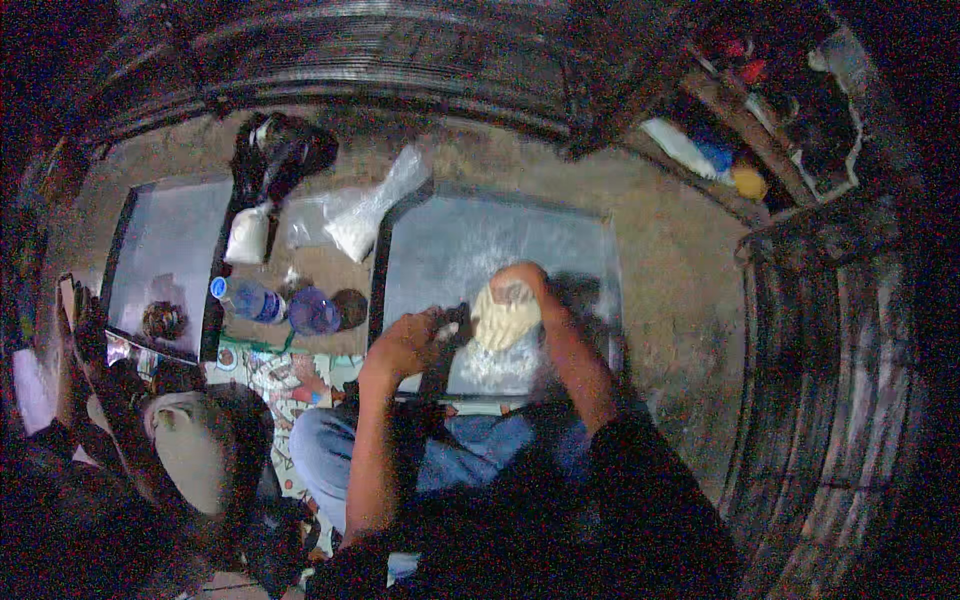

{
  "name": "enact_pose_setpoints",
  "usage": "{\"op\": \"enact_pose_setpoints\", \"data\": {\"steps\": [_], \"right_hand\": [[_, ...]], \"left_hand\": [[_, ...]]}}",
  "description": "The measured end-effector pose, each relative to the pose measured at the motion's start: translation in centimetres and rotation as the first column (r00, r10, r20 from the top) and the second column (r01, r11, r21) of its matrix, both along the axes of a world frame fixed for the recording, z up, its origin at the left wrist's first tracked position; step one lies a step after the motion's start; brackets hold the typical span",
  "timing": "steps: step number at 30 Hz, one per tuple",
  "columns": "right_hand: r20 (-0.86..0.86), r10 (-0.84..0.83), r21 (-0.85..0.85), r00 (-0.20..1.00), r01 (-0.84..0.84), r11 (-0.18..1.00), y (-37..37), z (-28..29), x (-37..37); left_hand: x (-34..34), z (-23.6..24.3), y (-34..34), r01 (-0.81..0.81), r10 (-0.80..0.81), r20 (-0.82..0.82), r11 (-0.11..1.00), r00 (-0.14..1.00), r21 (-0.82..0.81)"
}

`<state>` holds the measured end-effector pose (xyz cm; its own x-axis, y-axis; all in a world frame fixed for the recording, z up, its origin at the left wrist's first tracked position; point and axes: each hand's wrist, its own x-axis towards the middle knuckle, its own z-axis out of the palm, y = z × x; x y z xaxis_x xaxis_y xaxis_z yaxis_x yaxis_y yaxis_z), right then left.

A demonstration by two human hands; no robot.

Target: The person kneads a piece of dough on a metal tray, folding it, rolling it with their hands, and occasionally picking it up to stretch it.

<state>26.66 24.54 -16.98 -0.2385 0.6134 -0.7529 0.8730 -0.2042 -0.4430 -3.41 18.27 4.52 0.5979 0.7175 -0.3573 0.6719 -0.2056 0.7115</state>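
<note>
A pale lump of dough lies on a grey board in front of me, with white flour scattered round it. My right hand rests on the dough's far side, its fingers curled over it. Left of the dough, my left hand is raised over the board with bent fingers closed round a small dark object. Dim light and blur hide what kind of object it is. The dark object is close to the dough's left edge; whether they touch I cannot tell.
Left of the board lie a plastic bag of white powder, a smaller white bag and a clear blue-capped bottle. A black bag sits behind them. Another board stands farther left, near another person. Corrugated sheeting bounds the right.
</note>
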Motion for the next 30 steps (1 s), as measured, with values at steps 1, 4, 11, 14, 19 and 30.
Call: {"op": "enact_pose_setpoints", "data": {"steps": [1, 4, 11, 14, 19, 30], "right_hand": [[-0.017, -0.004, -0.01, 1.0, 0.004, 1.0, 0.0, -0.6, 0.0], [0.041, -0.02, 0.096, 0.999, 0.016, 0.995, -1.1, -1.9, 1.5], [0.021, -0.421, 0.559, 0.907, 0.338, 0.757, -4.2, 1.0, -0.9], [0.057, -0.344, -0.073, 0.937, 0.348, 0.935, -2.7, -1.4, 2.9], [-0.042, -0.308, -0.301, 0.95, 0.282, 0.911, -3.9, 0.3, 1.1], [-0.266, -0.327, 0.424, 0.907, 0.414, 0.806, -9.7, -7.8, 2.3]], "left_hand": [[-0.1, -0.8, -0.3, -0.01, 0.01, -0.011, 1.0, 1.0, 0.0], [0.9, -2.1, -0.2, 0.021, -0.019, -0.038, 0.999, 0.999, 0.034], [0.5, -3.1, 0.1, 0.079, -0.101, 0.124, 0.982, 0.987, 0.172], [0.8, -3.8, 0.0, 0.054, -0.053, -0.055, 0.998, 0.997, 0.021], [-0.8, -5.4, -0.3, -0.04, 0.02, 0.083, 0.966, 0.996, 0.256], [1.3, -3.1, 0.4, 0.025, -0.029, 0.066, 0.998, 0.997, 0.059]]}}
